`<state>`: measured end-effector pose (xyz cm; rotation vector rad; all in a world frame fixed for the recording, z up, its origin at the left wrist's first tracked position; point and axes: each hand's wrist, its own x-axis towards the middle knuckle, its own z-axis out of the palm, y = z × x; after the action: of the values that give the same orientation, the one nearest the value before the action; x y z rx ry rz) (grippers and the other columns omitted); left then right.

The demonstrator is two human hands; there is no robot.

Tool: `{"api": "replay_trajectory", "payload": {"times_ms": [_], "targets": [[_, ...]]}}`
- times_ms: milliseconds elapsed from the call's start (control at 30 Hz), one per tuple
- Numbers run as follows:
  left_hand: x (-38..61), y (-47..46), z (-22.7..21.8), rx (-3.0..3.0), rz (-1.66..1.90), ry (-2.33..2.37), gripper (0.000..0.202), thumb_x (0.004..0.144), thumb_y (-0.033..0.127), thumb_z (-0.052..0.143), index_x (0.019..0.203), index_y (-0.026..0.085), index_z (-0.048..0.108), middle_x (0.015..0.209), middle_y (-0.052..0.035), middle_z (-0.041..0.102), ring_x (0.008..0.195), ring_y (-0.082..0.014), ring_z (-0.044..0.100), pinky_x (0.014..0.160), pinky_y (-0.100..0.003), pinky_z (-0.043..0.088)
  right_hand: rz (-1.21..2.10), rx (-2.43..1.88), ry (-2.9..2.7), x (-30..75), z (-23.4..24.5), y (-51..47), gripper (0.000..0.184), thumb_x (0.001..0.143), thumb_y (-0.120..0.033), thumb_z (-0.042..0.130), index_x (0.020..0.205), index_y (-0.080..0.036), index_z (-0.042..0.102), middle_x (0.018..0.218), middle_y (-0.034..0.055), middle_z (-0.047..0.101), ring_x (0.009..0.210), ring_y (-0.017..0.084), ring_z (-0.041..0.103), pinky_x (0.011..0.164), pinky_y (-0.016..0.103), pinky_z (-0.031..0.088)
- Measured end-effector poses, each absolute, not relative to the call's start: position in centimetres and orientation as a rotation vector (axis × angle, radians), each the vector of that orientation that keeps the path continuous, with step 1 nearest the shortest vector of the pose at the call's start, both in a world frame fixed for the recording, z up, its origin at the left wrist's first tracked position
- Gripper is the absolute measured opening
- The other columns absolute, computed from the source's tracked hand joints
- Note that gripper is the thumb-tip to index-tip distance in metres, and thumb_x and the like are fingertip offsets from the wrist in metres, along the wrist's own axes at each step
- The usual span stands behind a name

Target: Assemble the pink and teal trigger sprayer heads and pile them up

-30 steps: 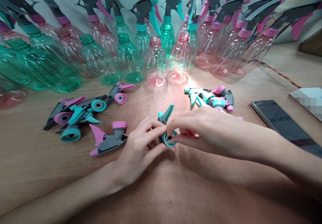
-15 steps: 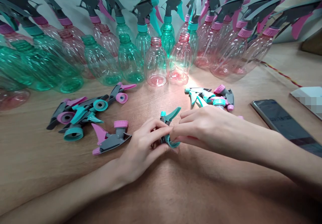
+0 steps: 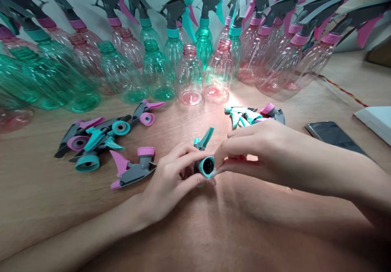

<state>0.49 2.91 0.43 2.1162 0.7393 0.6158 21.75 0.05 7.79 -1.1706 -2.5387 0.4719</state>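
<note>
Drew the right hand [image 3: 259, 153] back from over the mouth of the teal cap [image 3: 202, 167] to just beside its rim, baring the round, dark opening [image 3: 208, 165]. Also now covers, with hand and forearm [image 3: 330, 172], more of the phone [image 3: 332, 135] and more of the right-hand pile of spray heads [image 3: 244, 115].

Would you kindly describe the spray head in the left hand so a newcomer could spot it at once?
From the crowd of bottles along the back of the wooden table, come forward to the left hand. It holds a spray head with a teal trigger and teal collar, its dark opening in view. It alone is held; other spray heads lie loose or top bottles.
</note>
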Motion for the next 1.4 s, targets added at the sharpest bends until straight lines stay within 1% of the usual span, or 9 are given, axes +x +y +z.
{"api": "replay_trajectory", "payload": {"times_ms": [167,367,433,500,600,700,933,1133,1400], "targets": [[0.8,2.7,0.8,2.04,0.672,0.782,0.017,0.077,0.014,0.072,0.091,0.023,0.068,0.081,0.005,0.055,0.061,-0.0063,0.044,0.055,-0.019,0.037,0.413,-1.091,-2.453,21.5,7.6,0.1,0.011,0.082,-0.011,0.059,0.074,-0.013,0.065,0.057,-0.0051,0.054,0.049,0.004,0.042,0.047,0.018,0.029],[0.7,2.7,0.5,2.02,0.739,0.761,0.024,0.074,0.023,0.076,0.095,0.022,0.065,0.077,0.0039,0.055,0.06,-0.008,0.044,0.053,-0.02,0.036,0.435,-1.084,-2.465,21.4,7.0,0.0,0.012,0.081,-0.013,0.06,0.07,-0.014,0.064,0.055,-0.0059,0.049,0.049,0.005,0.04,0.047,0.02,0.028],[0.6,2.8,0.3,2.024,0.744,0.776,0.028,0.072,0.024,0.078,0.097,0.023,0.065,0.078,0.004,0.055,0.06,-0.0081,0.044,0.053,-0.02,0.036,0.533,-1.094,-2.474,21.5,7.0,0.2,0.01,0.082,-0.015,0.062,0.073,-0.015,0.066,0.056,-0.006,0.052,0.05,0.005,0.044,0.048,0.019,0.03],[0.5,2.8,0.3,2.026,0.75,0.783,0.031,0.072,0.025,0.078,0.099,0.024,0.065,0.08,0.004,0.056,0.061,-0.008,0.045,0.054,-0.02,0.036,0.653,-1.119,-2.471,21.7,7.2,0.4,0.009,0.083,-0.019,0.063,0.079,-0.018,0.07,0.059,-0.006,0.059,0.051,0.004,0.05,0.05,0.017,0.034],[0.5,2.7,0.4,2.035,0.746,0.783,0.026,0.075,0.026,0.075,0.099,0.023,0.065,0.081,0.0035,0.058,0.062,-0.0077,0.046,0.054,-0.02,0.036,0.877,-1.146,-2.467,22.1,7.5,0.7,0.011,0.085,-0.022,0.062,0.088,-0.022,0.073,0.067,-0.007,0.069,0.054,0.003,0.057,0.054,0.014,0.039],[0.6,2.7,0.5,2.039,0.74,0.789,0.022,0.077,0.026,0.074,0.098,0.023,0.066,0.078,0.0039,0.056,0.059,-0.0074,0.045,0.053,-0.02,0.035,0.948,-1.167,-2.468,22.4,7.8,0.9,0.014,0.087,-0.023,0.059,0.087,-0.022,0.073,0.067,-0.0076,0.069,0.054,0.002,0.057,0.052,0.014,0.038],[0.6,2.7,0.3,2.066,0.743,0.75,0.03,0.074,0.024,0.076,0.101,0.025,0.064,0.081,0.0038,0.056,0.061,-0.0074,0.046,0.054,-0.019,0.037,0.783,-1.206,-2.486,22.3,7.7,0.9,0.008,0.082,-0.017,0.062,0.084,-0.021,0.068,0.066,-0.0085,0.065,0.057,0.003,0.055,0.052,0.015,0.035],[0.7,2.7,0.3,2.071,0.733,0.792,0.029,0.075,0.023,0.076,0.102,0.025,0.065,0.084,0.0043,0.056,0.061,-0.0061,0.045,0.055,-0.018,0.038,0.569,-1.311,-2.588,22.1,7.0,0.6,0.012,0.083,-0.019,0.059,0.09,-0.026,0.066,0.066,-0.0071,0.061,0.057,0.007,0.052,0.052,0.02,0.031],[0.8,2.7,0.3,2.046,0.713,0.828,0.029,0.075,0.024,0.075,0.103,0.024,0.066,0.085,0.0034,0.056,0.061,-0.007,0.044,0.055,-0.02,0.038,0.468,-1.266,-2.604,21.7,6.8,0.5,0.012,0.082,-0.021,0.059,0.091,-0.023,0.066,0.066,-0.006,0.06,0.057,0.007,0.05,0.053,0.02,0.031]]}}
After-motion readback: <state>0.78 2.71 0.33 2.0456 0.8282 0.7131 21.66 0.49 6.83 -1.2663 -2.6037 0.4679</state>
